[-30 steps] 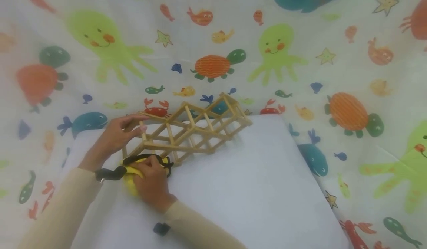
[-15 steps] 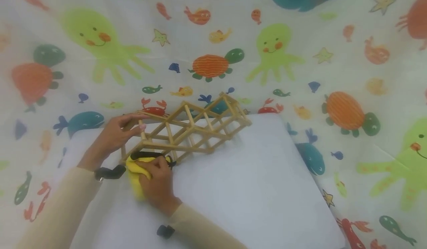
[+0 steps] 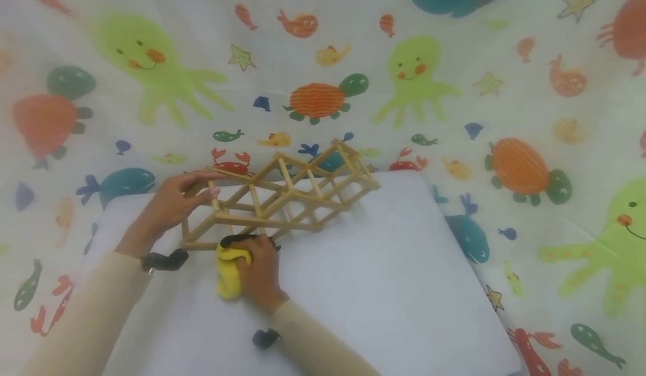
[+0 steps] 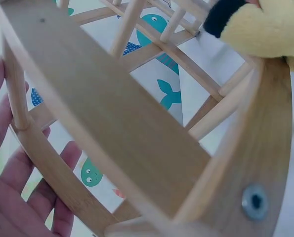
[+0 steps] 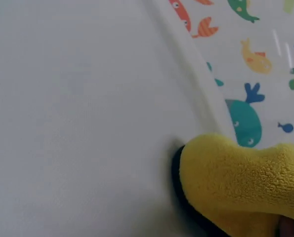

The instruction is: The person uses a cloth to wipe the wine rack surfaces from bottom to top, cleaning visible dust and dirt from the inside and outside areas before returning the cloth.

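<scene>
White-covered table (image 3: 383, 286) bears latticed pale-wood rack (image 3: 290, 194), end pinched by left hand (image 3: 174, 202), long axis running rightward and away from that grip; yellow, black-edged plush cloth (image 3: 229, 275) clutched in right hand (image 3: 262, 269), nearer rack's middle.

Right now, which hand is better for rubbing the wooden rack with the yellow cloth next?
Probably the right hand: it grips the yellow cloth, at the near side of the wooden rack. The left hand holds the rack's left end, so it seems better for steadying.
</scene>
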Demonstrator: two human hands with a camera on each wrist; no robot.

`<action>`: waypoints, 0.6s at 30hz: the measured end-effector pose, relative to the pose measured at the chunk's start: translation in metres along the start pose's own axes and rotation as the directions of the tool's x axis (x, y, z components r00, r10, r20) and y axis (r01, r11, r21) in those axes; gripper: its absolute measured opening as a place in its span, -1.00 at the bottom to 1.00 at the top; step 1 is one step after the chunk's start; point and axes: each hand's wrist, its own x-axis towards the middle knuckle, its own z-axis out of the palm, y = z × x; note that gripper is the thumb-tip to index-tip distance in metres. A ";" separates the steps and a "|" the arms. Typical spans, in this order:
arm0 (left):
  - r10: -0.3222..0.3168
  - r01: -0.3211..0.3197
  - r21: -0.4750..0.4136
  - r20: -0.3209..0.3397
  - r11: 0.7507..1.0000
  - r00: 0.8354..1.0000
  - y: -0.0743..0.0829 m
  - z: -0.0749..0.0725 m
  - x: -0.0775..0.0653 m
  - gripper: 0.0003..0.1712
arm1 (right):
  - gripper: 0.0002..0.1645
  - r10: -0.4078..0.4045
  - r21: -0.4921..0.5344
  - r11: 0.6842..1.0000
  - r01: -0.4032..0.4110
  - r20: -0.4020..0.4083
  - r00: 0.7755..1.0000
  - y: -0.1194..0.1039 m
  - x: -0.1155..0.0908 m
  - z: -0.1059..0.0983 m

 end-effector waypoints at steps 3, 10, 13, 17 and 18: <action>-0.005 0.005 0.003 0.000 1.000 1.000 0.001 -0.001 0.001 -0.37 | -0.53 -0.051 0.040 0.998 0.053 -0.054 0.997 -0.005 0.003 -0.004; 0.019 -0.020 -0.040 -0.020 0.999 1.000 -0.003 0.001 0.001 -0.43 | -0.60 -0.150 0.101 0.983 0.156 -0.064 0.987 -0.018 0.009 0.004; 0.030 -0.031 -0.052 -0.026 0.998 0.999 -0.004 0.001 0.000 -0.44 | -0.63 -0.088 0.075 0.993 0.090 -0.028 0.996 -0.012 0.005 0.008; 0.004 -0.004 -0.031 -0.013 1.000 1.000 -0.003 0.001 0.000 -0.40 | -0.60 0.026 0.095 0.995 -0.027 0.009 1.000 0.002 -0.003 0.008; -0.006 0.006 -0.028 -0.010 1.000 1.000 -0.004 0.002 0.000 -0.39 | -0.59 0.045 0.095 0.994 -0.046 0.011 0.999 0.006 -0.005 0.006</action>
